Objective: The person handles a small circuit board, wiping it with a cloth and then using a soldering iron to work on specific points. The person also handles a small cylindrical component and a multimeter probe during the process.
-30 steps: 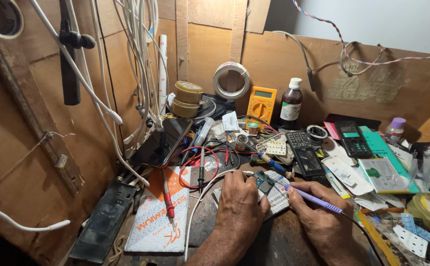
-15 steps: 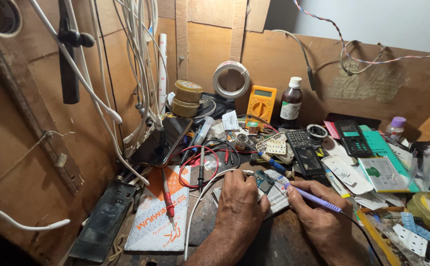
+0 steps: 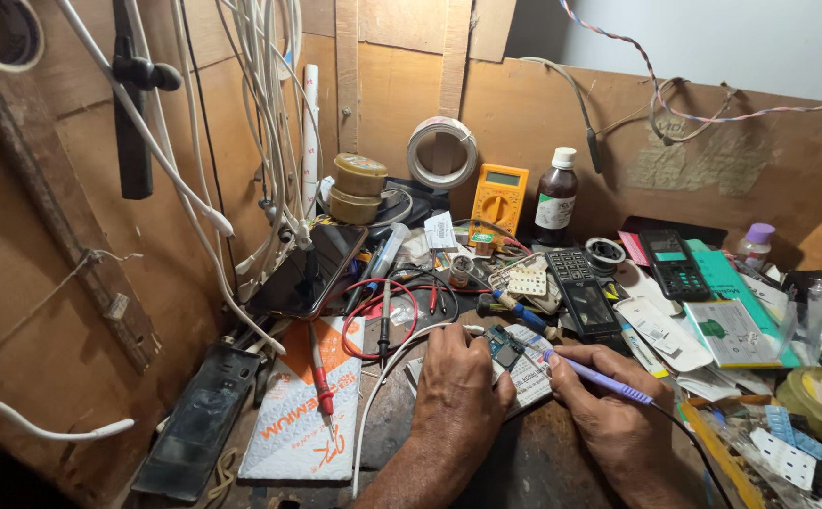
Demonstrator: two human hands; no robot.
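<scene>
We see a small green circuit board (image 3: 503, 347) lying flat on the counter (image 3: 524, 467), low and centre, resting on a pale printed sheet (image 3: 527, 375). Its near edge is hidden, so we can't make out its full outline. A slim purple soldering iron (image 3: 604, 380) slants across from the lower right, its metal tip pointing up-left and meeting the board's right edge. A dark cord trails from the iron's rear end toward the lower right.
</scene>
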